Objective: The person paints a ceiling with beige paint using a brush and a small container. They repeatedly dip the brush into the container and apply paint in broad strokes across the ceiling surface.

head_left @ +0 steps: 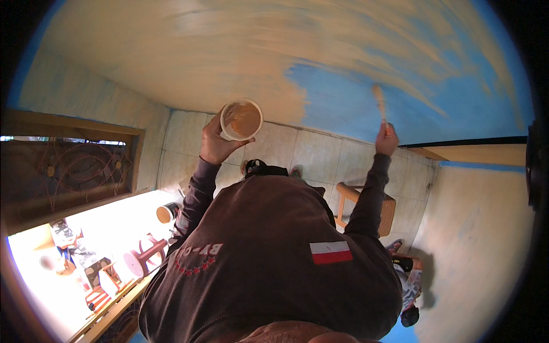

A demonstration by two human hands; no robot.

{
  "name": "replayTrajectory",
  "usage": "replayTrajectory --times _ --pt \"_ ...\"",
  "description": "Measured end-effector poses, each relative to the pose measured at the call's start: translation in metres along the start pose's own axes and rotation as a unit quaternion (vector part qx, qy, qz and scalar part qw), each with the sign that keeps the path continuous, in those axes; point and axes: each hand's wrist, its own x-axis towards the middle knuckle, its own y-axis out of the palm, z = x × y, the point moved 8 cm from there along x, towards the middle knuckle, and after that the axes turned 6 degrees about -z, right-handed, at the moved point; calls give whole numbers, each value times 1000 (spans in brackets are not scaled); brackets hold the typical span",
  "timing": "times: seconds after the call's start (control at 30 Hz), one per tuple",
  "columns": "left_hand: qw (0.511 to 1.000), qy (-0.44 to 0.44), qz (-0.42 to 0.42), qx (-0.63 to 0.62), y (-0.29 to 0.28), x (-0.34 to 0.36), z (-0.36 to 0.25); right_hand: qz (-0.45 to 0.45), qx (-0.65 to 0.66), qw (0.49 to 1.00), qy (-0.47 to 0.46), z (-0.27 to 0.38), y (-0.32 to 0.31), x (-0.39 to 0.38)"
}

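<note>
My left hand (215, 140) is wrapped around a white tub (242, 119) with tan-orange paint inside, its open top facing up. Out to the right, my right hand (387, 140) grips the handle of a paintbrush (380, 102). The bristle end of the brush lies against or close to the wall; I cannot tell if it touches. That wall carries a blue patch (343, 100) under the brush, with tan paint (229, 51) spread over the left part and streaks of it across the upper right.
A wooden stool with a woven seat (388, 214) stands on the tiled floor (317, 154) by my right arm. Behind me on the right is another person (409, 286). To the left are a wooden door (68, 168), a paint bucket (166, 214) and a reddish stool (137, 263).
</note>
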Motion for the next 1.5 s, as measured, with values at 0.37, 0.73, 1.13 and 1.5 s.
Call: replayTrajectory --times 0.37,0.73,1.13,1.5 --pt "998 -11 46 -33 3 9 -5 234 34 968 -80 185 165 -20" --pt "998 5 28 -48 3 8 2 86 -80 992 -42 47 7 41" --pt "994 -24 75 -81 10 14 -2 200 80 977 -10 120 47 -22" --pt "995 0 67 -75 4 16 -2 200 50 978 16 91 96 -9"
